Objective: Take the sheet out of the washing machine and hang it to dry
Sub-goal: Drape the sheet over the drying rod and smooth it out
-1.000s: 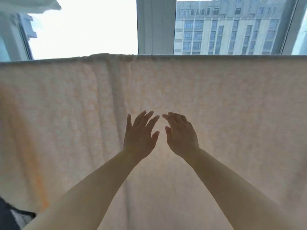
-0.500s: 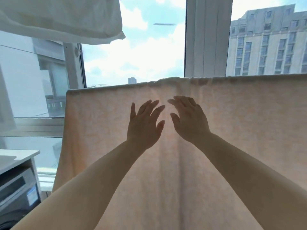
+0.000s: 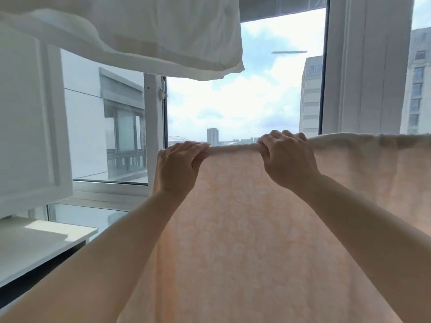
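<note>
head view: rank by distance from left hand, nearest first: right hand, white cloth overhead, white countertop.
1. right hand, just to the right, gripping the peach sheet's top edge, as the left hand does.
2. white cloth, above, upper left.
3. white countertop, lower left.

Peach sheet hanging at a window, both hands on its top fold.

The patterned sheet (image 3: 245, 229) is draping down from a horizontal top edge and running out of frame on the right. The left hand (image 3: 178, 167) is pinching the fold near the sheet's left corner, and the right hand (image 3: 288, 159) is curling its fingers (image 3: 277, 136) over the fold just beside it. A white cloth (image 3: 144, 33) is hanging overhead. A white window frame (image 3: 363, 66) is standing behind, and a white surface (image 3: 35, 245) is sitting lower left.
</note>
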